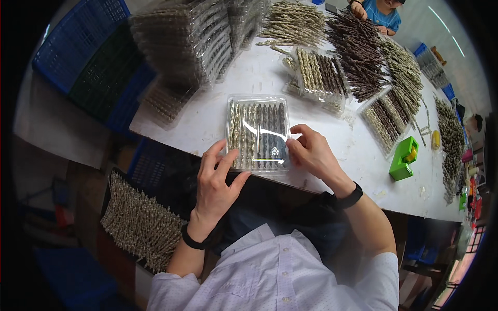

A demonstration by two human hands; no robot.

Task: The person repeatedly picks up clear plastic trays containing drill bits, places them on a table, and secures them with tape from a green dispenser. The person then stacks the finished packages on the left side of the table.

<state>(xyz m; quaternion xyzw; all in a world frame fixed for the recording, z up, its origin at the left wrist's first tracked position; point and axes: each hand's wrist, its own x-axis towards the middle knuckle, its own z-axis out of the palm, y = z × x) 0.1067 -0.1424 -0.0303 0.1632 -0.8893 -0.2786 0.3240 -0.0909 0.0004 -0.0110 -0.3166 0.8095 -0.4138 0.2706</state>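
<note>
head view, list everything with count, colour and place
Filled box: 1, clear, gold and dark, front centre
Box stack: many, clear, far left
Other boxes: several, gold and brown, right of centre
Stick heaps: several, gold and brown, back and right
Tape dispenser: 1, green, right
Table: 1, white, centre
Crates: several, blue and green, left
Lower heap: 1, pale, lower left
Co-worker: 1, in blue, far side
Wristbands: 2, black, both wrists
Shirt: 1, pale, bottom
Left hand: 1, bare, box's left
Right hand: 1, bare, box's right
</note>
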